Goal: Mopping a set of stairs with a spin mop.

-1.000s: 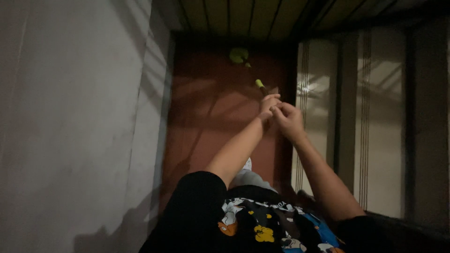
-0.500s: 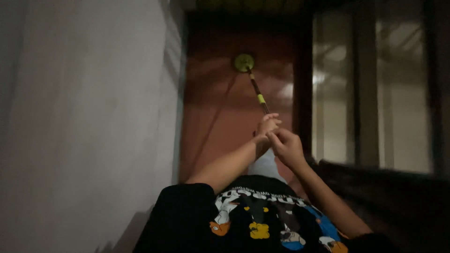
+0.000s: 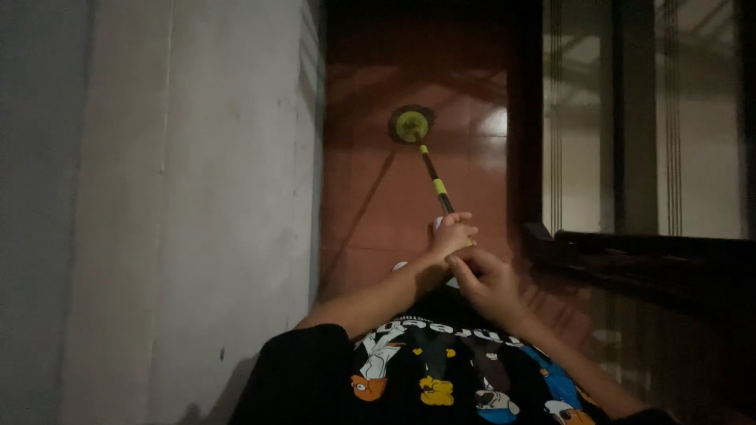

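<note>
both hands (image 3: pixel 472 264) curled tight around the black-and-yellow mop handle (image 3: pixel 435 182), left hand (image 3: pixel 451 235) above right hand (image 3: pixel 490 281)

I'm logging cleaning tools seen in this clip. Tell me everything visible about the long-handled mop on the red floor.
The long black-and-yellow mop has a thin dark pole with yellow bands and a round head with a yellow-green centre and a dark rim, lying flat on the glossy red tiled floor. The pole slants from the head back toward the person. The left hand and the right hand both grip its near end, left ahead of right. Its material is unclear in the dim light.
</note>
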